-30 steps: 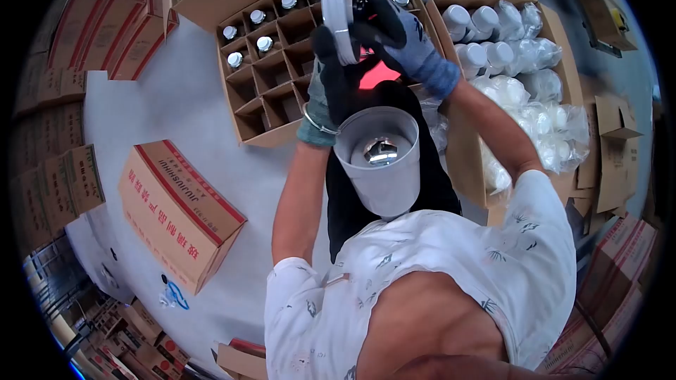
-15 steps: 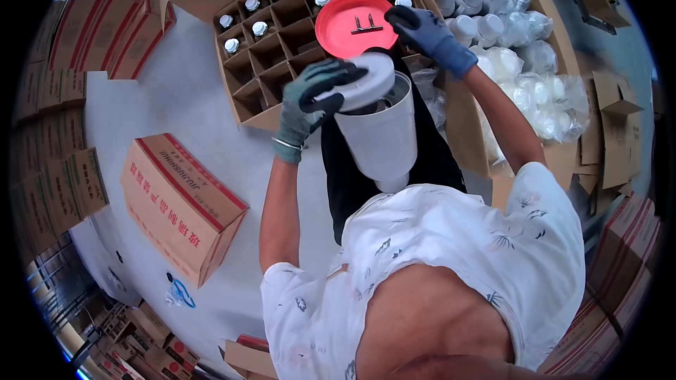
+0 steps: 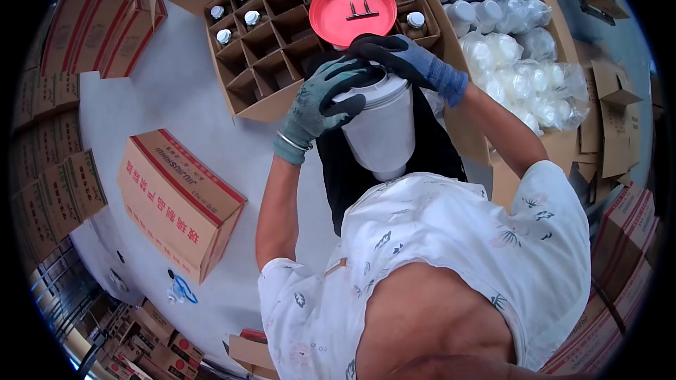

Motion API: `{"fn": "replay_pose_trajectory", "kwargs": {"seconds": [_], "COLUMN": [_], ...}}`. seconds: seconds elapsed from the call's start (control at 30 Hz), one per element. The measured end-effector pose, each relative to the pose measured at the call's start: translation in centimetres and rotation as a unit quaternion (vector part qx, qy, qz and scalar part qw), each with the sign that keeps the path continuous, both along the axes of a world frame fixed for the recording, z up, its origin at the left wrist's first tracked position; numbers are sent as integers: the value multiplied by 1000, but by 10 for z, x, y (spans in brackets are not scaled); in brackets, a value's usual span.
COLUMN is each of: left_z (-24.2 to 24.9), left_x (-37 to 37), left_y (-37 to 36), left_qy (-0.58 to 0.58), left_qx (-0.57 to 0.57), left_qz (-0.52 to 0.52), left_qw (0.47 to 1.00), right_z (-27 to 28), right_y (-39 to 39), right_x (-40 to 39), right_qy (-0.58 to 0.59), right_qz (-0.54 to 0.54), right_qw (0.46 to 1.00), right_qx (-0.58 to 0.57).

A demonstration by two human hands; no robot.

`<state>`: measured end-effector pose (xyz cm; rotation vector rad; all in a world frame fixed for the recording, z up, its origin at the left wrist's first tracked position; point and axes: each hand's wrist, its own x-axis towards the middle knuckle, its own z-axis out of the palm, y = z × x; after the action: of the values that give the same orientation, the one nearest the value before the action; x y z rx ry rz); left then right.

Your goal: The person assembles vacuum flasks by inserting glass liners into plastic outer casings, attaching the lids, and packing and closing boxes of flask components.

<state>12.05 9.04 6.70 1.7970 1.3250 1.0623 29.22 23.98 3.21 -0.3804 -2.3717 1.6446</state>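
A white tapered plastic container (image 3: 380, 134) stands between my thighs, its narrow end toward my body. Its white lid (image 3: 384, 89) now sits at the mouth, partly covered by my gloves. My left hand (image 3: 320, 102), in a grey-green glove with dark fingertips, is curled around the lid's left side. From the far right, my right hand (image 3: 415, 63), in a blue glove with black fingers, is closed over the lid's far edge. Just beyond the hands, a red round plate (image 3: 331, 17) holds a small dark bar with two pointed prongs (image 3: 362, 10).
The plate rests on a divided carton (image 3: 282, 49) of white-capped bottles. At right, another carton (image 3: 451, 98) holds plastic-wrapped white containers. A closed carton (image 3: 179, 200) lies on the floor at left, near a blue cord (image 3: 184, 290). Stacked cartons (image 3: 98, 21) stand far left.
My left hand has brought the lid down onto the container's mouth. My right hand has left the plate's right side and moved down-left onto the lid.
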Motion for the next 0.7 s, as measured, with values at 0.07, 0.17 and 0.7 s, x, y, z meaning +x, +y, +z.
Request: {"fn": "replay_pose_trajectory", "kwargs": {"seconds": [0.07, 0.17, 0.7], "left_z": [10, 27, -140], "left_x": [3, 6, 77], "left_y": [-4, -7, -71], "left_qy": [185, 338, 83], "left_qx": [29, 56, -42], "left_qz": [14, 24, 213], "left_qw": [982, 939, 973], "right_z": [4, -20, 45], "right_y": [-7, -2, -98], "right_x": [2, 2, 161], "right_qy": [-3, 51, -76], "right_qz": [-28, 13, -117], "right_qw": [999, 996, 944], "right_qx": [-15, 66, 300]}}
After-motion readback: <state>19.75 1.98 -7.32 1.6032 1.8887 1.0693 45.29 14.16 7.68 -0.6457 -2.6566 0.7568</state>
